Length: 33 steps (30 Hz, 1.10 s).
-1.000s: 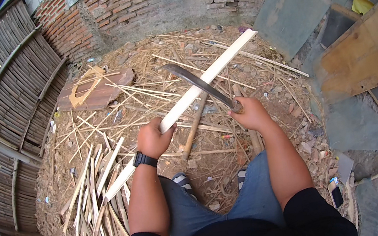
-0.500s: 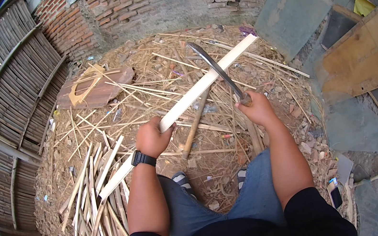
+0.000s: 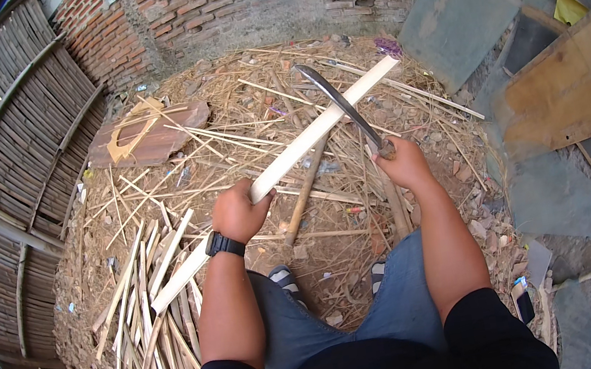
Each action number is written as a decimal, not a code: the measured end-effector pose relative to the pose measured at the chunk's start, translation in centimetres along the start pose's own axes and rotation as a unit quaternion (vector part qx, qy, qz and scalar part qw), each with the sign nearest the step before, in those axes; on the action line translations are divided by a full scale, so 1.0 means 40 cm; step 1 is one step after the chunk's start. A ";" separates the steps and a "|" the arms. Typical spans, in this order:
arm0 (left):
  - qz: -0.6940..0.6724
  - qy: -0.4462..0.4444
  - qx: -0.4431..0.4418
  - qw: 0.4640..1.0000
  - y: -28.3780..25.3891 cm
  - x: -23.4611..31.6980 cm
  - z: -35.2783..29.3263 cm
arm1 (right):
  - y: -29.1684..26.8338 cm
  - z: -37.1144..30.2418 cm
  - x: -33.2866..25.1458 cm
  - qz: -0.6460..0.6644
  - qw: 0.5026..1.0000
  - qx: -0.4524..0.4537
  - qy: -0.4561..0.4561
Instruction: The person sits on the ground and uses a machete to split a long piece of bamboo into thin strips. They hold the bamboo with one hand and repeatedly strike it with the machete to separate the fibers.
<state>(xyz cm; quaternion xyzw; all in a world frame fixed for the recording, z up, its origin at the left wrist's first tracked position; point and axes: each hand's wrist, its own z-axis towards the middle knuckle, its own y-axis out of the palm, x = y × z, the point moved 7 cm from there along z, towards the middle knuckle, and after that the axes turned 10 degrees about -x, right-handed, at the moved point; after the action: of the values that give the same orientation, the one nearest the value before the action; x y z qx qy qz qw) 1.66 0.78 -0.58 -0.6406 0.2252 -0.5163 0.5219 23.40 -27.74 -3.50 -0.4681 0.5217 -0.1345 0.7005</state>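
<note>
My left hand [image 3: 240, 211], with a black watch [image 3: 223, 244] at its wrist, is closed round a long pale strip, apparently split bamboo [image 3: 298, 146]. The strip slants from beside my left forearm up to the far right. In my right hand [image 3: 404, 162] is the handle of a machete [image 3: 335, 97] with a dark, curved blade. That blade lies across the upper side of the strip, its hooked tip pointing far left. The palm side of each hand is hidden.
A bundle of split strips [image 3: 151, 310] lies to my left. Thin slivers and a thicker stick [image 3: 306, 194] litter the dirt ahead. A brown board [image 3: 152, 134] rests at the far left. Sheets [image 3: 459, 22] lean at the right, a bamboo fence [image 3: 17, 140] stands left, and a brick wall [image 3: 226, 13] behind.
My right hand and the machete have shifted slightly to the right and nearer. The strip has slid a little toward the lower left; my left hand still grips it.
</note>
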 end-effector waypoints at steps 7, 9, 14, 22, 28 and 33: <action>-0.009 -0.001 0.005 1.000 -0.003 -0.003 -0.007 | 0.042 -0.042 -0.095 0.029 0.998 -0.051 -0.030; -0.007 -0.004 -0.002 1.000 0.000 0.002 -0.007 | 0.051 -0.040 -0.098 0.001 0.996 -0.083 -0.025; 0.000 0.017 0.001 1.000 0.007 0.005 -0.003 | 0.044 -0.030 -0.080 -0.020 0.996 -0.079 -0.038; -0.006 0.024 -0.001 1.000 0.016 0.009 -0.001 | 0.040 -0.030 -0.068 0.015 0.997 -0.070 -0.032; -0.004 0.018 -0.008 1.000 0.017 0.004 -0.002 | 0.053 -0.026 -0.065 0.007 0.997 -0.070 -0.043; -0.003 0.023 -0.010 1.000 0.019 0.004 0.001 | 0.051 -0.026 -0.063 0.012 0.997 -0.073 -0.039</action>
<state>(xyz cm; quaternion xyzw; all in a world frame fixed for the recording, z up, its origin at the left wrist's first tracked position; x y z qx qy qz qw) 1.96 0.39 -1.20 -0.6340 0.2402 -0.5306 0.5087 20.83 -25.51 -3.63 -0.5165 0.5076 -0.0695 0.6861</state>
